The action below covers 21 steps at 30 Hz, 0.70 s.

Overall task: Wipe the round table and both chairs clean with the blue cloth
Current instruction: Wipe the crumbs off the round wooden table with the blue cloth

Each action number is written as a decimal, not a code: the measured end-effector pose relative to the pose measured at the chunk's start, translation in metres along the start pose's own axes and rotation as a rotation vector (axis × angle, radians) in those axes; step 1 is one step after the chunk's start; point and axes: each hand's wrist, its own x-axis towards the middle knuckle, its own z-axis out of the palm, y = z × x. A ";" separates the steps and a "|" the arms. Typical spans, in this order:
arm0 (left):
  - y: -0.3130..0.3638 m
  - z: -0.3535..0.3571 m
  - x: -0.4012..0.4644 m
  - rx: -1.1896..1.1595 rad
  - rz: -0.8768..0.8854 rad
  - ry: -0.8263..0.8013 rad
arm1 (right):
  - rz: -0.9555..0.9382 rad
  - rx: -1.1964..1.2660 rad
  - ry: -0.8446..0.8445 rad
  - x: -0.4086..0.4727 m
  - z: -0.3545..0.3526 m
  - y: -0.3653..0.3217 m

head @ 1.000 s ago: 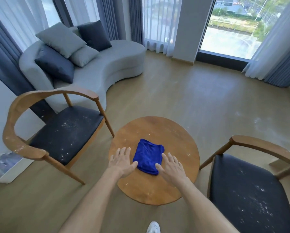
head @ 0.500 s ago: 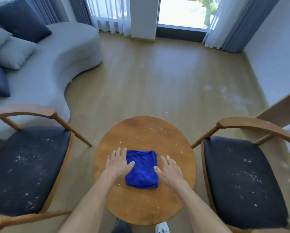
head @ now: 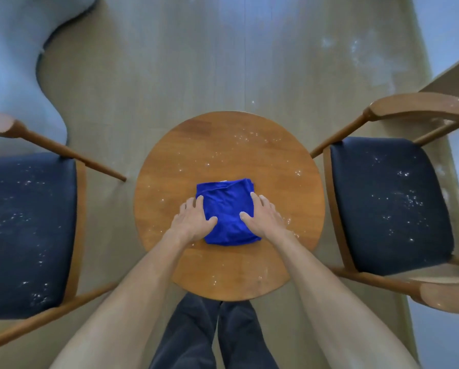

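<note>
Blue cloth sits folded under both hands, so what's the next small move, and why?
Probably push the blue cloth away, toward the far-right part of the round table. Both hands, left and right, rest flat on its edges, and the white specks lie thickest there, unwiped.

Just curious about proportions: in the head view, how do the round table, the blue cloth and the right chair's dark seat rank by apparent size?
1. Round table, largest.
2. Right chair's dark seat, smaller, though partly cut by perspective.
3. Blue cloth, clearly smallest.
</note>
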 end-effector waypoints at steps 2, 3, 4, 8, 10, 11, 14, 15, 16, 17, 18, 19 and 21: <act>-0.009 0.014 0.005 -0.020 -0.017 -0.014 | 0.011 0.006 -0.015 0.005 0.017 0.004; -0.014 0.021 0.008 -0.028 -0.023 -0.022 | 0.014 0.007 -0.019 0.007 0.026 0.005; -0.018 0.027 0.011 -0.037 -0.029 -0.025 | 0.018 0.010 -0.015 0.009 0.033 0.007; -0.024 0.041 0.025 -0.122 -0.078 0.014 | 0.056 0.063 0.055 0.019 0.050 0.015; -0.022 0.047 0.033 -0.199 -0.113 0.055 | 0.079 0.103 0.101 0.022 0.056 0.018; -0.021 0.049 0.037 -0.236 -0.134 0.076 | 0.093 0.126 0.122 0.024 0.059 0.019; -0.016 0.054 0.048 -0.350 -0.191 0.108 | 0.132 0.183 0.161 0.032 0.062 0.021; -0.014 0.055 0.051 -0.390 -0.205 0.108 | 0.141 0.195 0.172 0.034 0.063 0.021; -0.013 0.057 0.054 -0.427 -0.222 0.109 | 0.149 0.205 0.182 0.037 0.063 0.022; -0.013 0.059 0.056 -0.458 -0.243 0.112 | 0.159 0.215 0.189 0.039 0.063 0.022; -0.012 0.060 0.058 -0.482 -0.265 0.117 | 0.171 0.221 0.193 0.042 0.064 0.022; -0.011 0.062 0.059 -0.503 -0.287 0.122 | 0.180 0.222 0.198 0.044 0.064 0.022; -0.010 0.064 0.062 -0.535 -0.329 0.131 | 0.187 0.212 0.208 0.048 0.064 0.023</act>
